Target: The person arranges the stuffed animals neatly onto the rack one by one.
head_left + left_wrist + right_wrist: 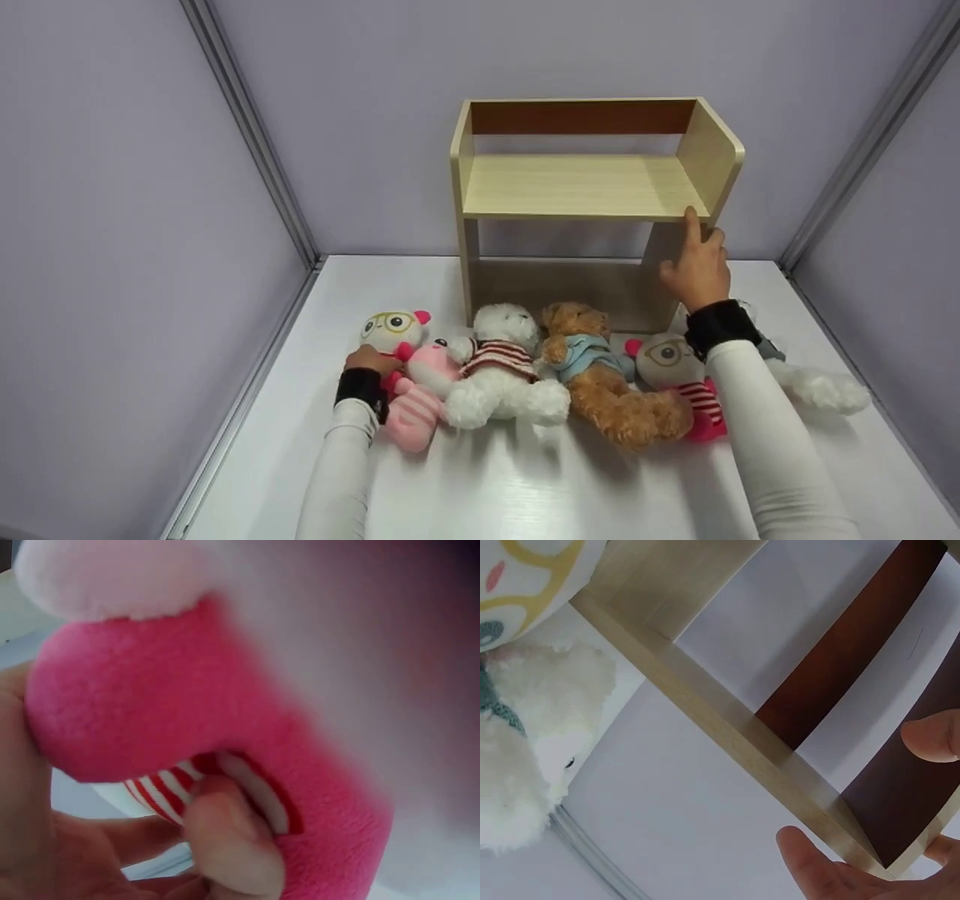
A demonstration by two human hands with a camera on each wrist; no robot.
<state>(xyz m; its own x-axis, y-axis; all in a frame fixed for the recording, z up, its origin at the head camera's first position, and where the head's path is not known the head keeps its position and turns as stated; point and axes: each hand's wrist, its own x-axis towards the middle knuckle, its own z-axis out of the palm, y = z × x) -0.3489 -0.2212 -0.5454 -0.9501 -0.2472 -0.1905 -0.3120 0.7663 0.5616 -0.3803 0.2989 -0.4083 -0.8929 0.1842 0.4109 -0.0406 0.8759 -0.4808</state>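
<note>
The left hand [375, 361] has its fingers curled round the panda [388, 328], whose head shows at 1 o'clock from it; the right hand [699, 271] is loosely spread, index straight and touching the shelf's [581, 184] front edge near its 4 o'clock corner. From the left hand, the pink toy [414, 416] lies at 4 o'clock, the white bear [506, 401] and brown bear [622, 409] (in a blue top) farther off at 3. From the right hand, a second panda [664, 361] lies between 6 and 7, a white toy [821, 386] (partly hidden by the wrist) at 5. All rest on the table [480, 495].
</note>
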